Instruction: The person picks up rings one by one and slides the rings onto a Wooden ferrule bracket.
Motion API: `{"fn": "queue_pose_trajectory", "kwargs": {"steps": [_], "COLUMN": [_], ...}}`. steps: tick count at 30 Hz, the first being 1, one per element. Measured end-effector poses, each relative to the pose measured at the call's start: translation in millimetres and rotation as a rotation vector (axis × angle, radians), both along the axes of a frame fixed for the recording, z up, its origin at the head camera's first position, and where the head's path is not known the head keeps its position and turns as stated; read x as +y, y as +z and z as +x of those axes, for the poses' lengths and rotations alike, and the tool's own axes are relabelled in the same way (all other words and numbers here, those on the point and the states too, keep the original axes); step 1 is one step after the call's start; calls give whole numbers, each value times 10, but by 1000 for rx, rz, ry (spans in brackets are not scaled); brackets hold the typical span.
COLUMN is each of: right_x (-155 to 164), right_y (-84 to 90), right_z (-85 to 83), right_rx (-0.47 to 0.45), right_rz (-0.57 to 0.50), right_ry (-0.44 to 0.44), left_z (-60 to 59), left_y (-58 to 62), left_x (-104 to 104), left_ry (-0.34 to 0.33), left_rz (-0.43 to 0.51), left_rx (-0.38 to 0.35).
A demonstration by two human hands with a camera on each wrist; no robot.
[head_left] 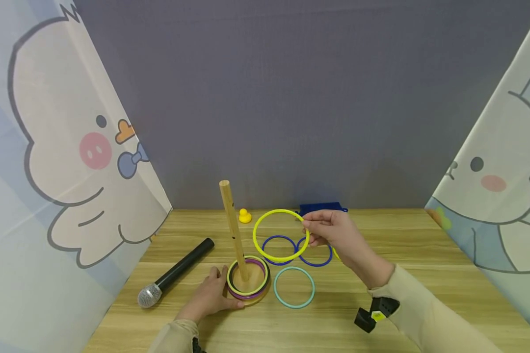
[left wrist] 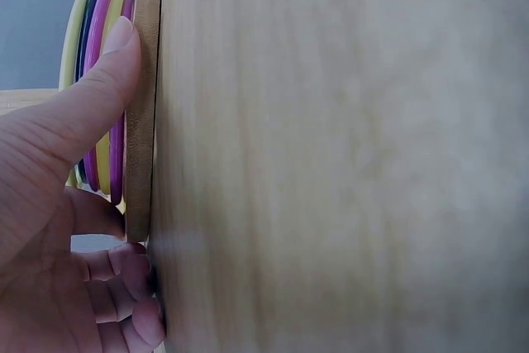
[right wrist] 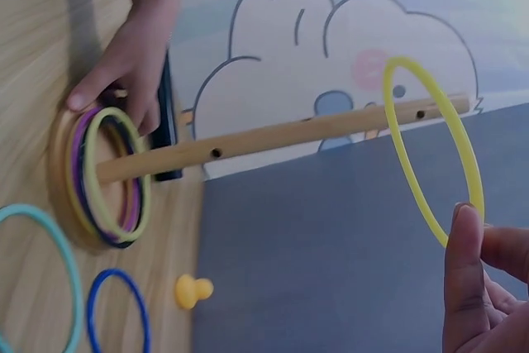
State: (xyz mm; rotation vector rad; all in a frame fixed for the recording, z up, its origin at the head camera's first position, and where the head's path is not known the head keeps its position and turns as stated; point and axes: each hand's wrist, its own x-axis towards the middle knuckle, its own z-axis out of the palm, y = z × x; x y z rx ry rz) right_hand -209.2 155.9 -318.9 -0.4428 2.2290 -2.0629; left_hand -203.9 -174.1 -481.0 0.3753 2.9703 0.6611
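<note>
My right hand [head_left: 335, 231] pinches a bright yellow ring [head_left: 254, 236] between thumb and fingers. The ring is raised above the table, to the right of the wooden peg [head_left: 231, 215] in the head view; in the right wrist view the yellow ring [right wrist: 403, 64] overlaps the peg's upper end. My left hand [head_left: 209, 294] grips the edge of the stand's round wooden base [left wrist: 142, 130], its thumb across the rim. Several rings lie stacked around the upright peg: a pale yellow ring [left wrist: 70, 43] on top, with black, purple and yellow ones below.
A teal ring [head_left: 294, 307] and two blue rings [head_left: 279, 264] lie right of the stand. A black microphone [head_left: 183, 267] with a silver head lies to the left. Behind are a yellow rubber duck [head_left: 245, 216] and a dark blue pouch [head_left: 320, 208], against a grey cloth backdrop [head_left: 265, 108].
</note>
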Motion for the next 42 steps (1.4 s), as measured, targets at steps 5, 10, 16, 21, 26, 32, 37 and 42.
{"fn": "queue_pose_trajectory", "kwargs": {"steps": [5, 10, 16, 21, 26, 32, 37, 42], "right_x": [-107, -195, -284, -360, -472, -637, -749, -799], "right_y": [164, 313, 504, 640, 727, 771, 774, 731], "right_z": [18, 22, 30, 32, 26, -17, -50, -78], "right_rx": [11, -3, 8, 34, 57, 71, 47, 23], "right_rz": [-52, -93, -145, -164, -195, -239, -279, -275], "right_ry": [18, 19, 25, 29, 30, 28, 17, -2], "left_z": [-4, -2, -10, -19, -16, -5, 2, 1], "left_y": [-5, -15, -27, -25, -6, -7, -2, 5], "left_x": [-1, 2, 7, 0, -13, -15, -14, -11], "left_ry": [-2, -5, -5, -5, -2, -8, -10, -16], "left_rz": [-2, -2, 10, 18, 25, 21, 19, 16], "left_rx": [-3, -3, -6, -8, -19, -20, -17, -15]}}
